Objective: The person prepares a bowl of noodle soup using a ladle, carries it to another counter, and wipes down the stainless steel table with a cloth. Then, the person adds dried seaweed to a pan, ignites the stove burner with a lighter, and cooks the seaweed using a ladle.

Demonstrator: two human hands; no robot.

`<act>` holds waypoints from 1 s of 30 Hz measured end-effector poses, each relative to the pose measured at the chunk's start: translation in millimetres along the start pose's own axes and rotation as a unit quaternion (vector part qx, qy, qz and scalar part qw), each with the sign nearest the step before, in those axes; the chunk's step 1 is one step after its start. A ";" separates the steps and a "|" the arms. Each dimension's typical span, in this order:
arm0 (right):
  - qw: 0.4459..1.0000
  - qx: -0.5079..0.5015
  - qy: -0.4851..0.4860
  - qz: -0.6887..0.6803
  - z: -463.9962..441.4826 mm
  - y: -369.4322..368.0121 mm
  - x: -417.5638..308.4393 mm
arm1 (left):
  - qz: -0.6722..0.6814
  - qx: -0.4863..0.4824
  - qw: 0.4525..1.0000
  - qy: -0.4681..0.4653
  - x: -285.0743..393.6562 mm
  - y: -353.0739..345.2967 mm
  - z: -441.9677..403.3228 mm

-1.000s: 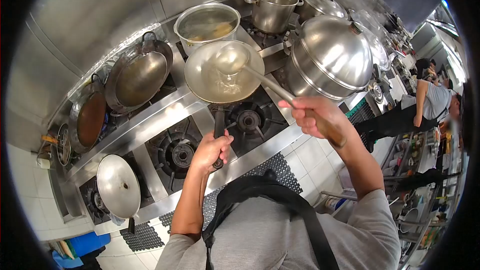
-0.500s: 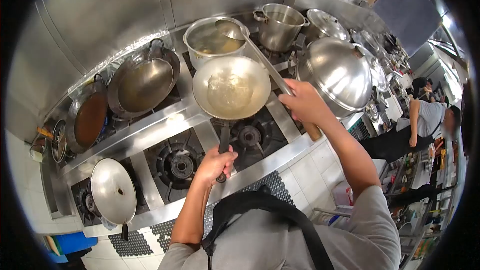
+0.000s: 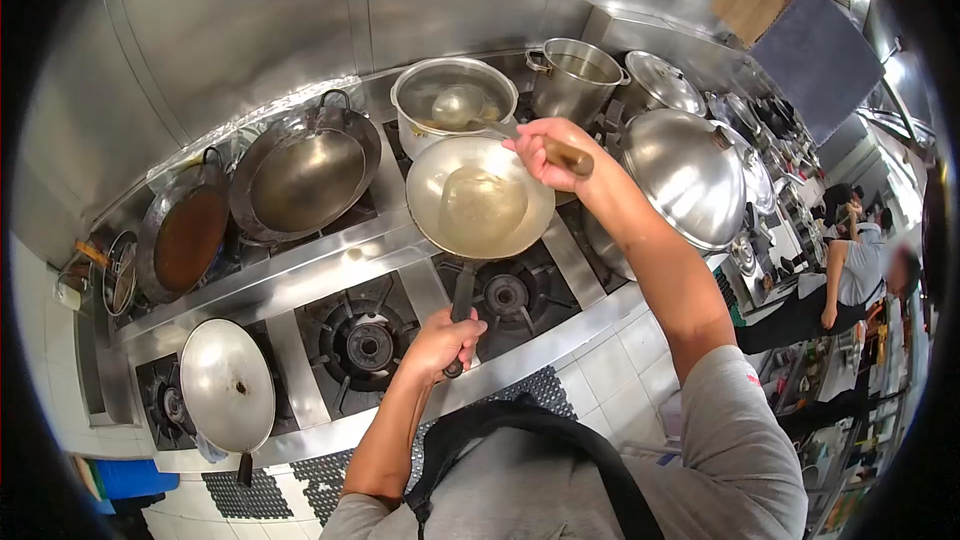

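My left hand [image 3: 449, 342] is closed around the black handle of a frying pan [image 3: 427, 183], which is held above the stove with a pool of clear, yellowish liquid [image 3: 485, 208] in it. The pan's far edge overlaps the near side of a large metal pot [image 3: 404, 125]. Over that pot's mouth is the bowl of a ladle [image 3: 458, 106]. Its wooden handle end sticks out of my right hand [image 3: 548, 154], whose fingers are wrapped around the shaft. Whether the ladle's bowl touches the pot's contents I cannot tell.
Two dark woks, one with cloudy liquid [image 3: 310, 180] and one with reddish-brown liquid [image 3: 187, 240], stand at the left. An upturned pan [image 3: 228, 380] covers part of a front burner. A domed lid [image 3: 680, 175] and a tall pot [image 3: 570, 95] are rightward. A co-worker [image 3: 850, 280] stands far right.
My right hand has moved up and left with the ladle, whose bowl has swung from the pot's right rim to over its mouth. The pan shows slightly further right, as the view has shifted.
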State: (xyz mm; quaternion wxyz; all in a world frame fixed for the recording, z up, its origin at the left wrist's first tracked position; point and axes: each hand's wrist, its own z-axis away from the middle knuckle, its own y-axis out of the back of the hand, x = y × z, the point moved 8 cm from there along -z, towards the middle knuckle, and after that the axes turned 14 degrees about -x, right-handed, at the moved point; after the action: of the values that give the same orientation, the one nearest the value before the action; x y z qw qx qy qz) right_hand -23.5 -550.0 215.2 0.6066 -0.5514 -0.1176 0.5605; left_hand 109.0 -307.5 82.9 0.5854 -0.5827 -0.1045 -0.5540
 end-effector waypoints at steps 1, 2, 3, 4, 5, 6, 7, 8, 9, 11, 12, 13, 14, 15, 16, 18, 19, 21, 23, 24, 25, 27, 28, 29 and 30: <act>0.999 -0.022 0.005 -0.042 -0.5 -2.6 1.3 | -0.003 0.002 1.000 0.000 -0.2 0.8 0.5; 0.995 -0.044 0.010 -0.085 -0.1 -4.6 1.4 | -0.006 0.004 1.000 -0.001 -0.4 1.4 0.3; 0.990 -0.066 0.016 -0.127 1.0 -9.5 2.1 | -0.009 0.005 1.000 -0.001 -0.4 1.7 0.0; 0.988 -0.081 0.023 -0.133 2.9 -12.8 3.0 | -0.009 0.003 1.000 -0.003 -0.5 2.1 -0.5; 0.987 -0.080 0.028 -0.137 5.7 -14.2 3.1 | -0.009 0.000 1.000 -0.003 -1.0 2.5 -0.5; 0.986 -0.079 0.033 -0.141 9.9 -18.9 3.6 | -0.009 -0.002 1.000 -0.004 -1.2 2.5 -0.4; 0.986 -0.078 0.039 -0.144 12.9 -21.3 3.3 | -0.009 -0.002 1.000 -0.002 -1.1 2.3 -0.2; 0.984 -0.083 0.040 -0.151 15.0 -21.5 1.9 | -0.009 -0.001 1.000 0.001 -1.0 1.7 -0.4; 0.982 -0.088 0.042 -0.159 17.5 -22.3 -0.2 | -0.009 -0.001 1.000 0.003 -1.0 1.1 -0.6; 0.980 -0.088 0.046 -0.170 24.6 -21.8 -0.2 | -0.005 0.002 1.000 0.001 0.1 -1.0 0.8; 0.980 -0.084 0.046 -0.173 30.5 -25.6 1.2 | -0.003 0.003 1.000 0.000 0.5 -2.1 1.1; 0.980 -0.079 0.047 -0.176 35.9 -28.2 2.7 | 0.000 0.002 1.000 -0.004 0.0 -2.2 0.2; 0.979 -0.084 0.041 -0.182 40.8 -28.9 4.5 | 0.003 0.001 1.000 -0.007 -1.2 -1.5 -1.1; 0.978 -0.088 0.036 -0.187 47.0 -28.6 6.2 | 0.006 0.000 1.000 -0.011 -2.0 -1.5 -1.7; 0.976 -0.093 0.030 -0.193 53.8 -29.0 8.5 | 0.006 0.002 1.000 -0.011 -1.8 -2.0 -1.6; 0.977 -0.102 0.038 -0.183 72.1 -31.5 16.2 | 0.007 0.007 1.000 -0.009 -0.4 -3.3 -0.8; 0.977 -0.105 0.042 -0.179 82.5 -32.8 21.9 | 0.006 0.006 1.000 -0.011 0.3 -4.3 -0.7; 0.976 -0.119 0.034 -0.180 105.3 -36.7 34.7 | 0.005 0.004 1.000 -0.014 2.0 -6.4 -1.0; 0.979 -0.116 0.040 -0.163 129.6 -37.9 49.2 | 0.021 0.006 1.000 -0.013 3.0 -8.9 -0.8; 0.982 -0.106 0.045 -0.148 137.7 -31.5 55.6 | 0.025 0.006 1.000 -0.014 4.6 -10.5 -0.3; 0.985 -0.096 0.047 -0.134 146.4 -26.8 62.3 | 0.029 0.006 0.999 -0.016 5.3 -10.9 -0.1; 0.990 -0.078 0.051 -0.104 163.5 -19.5 74.6 | 0.033 0.001 0.999 -0.017 4.3 -10.5 -1.3; 0.993 -0.066 0.053 -0.082 170.0 -13.2 80.9 | 0.033 0.000 0.999 -0.018 4.3 -11.1 -1.7; 0.994 -0.064 0.042 -0.082 175.8 -7.7 88.5 | 0.034 -0.002 0.999 -0.018 3.9 -11.9 -2.0; 0.994 -0.063 0.032 -0.083 181.2 -1.8 95.6 | 0.040 0.000 0.999 -0.016 3.1 -12.2 -2.0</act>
State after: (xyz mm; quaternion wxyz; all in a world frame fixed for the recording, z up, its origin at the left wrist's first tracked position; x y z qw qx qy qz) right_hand -127.5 -374.7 237.2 0.6184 -0.5947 -0.1782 0.4817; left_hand 99.7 -307.1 91.7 0.6052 -0.5951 -0.0906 -0.5209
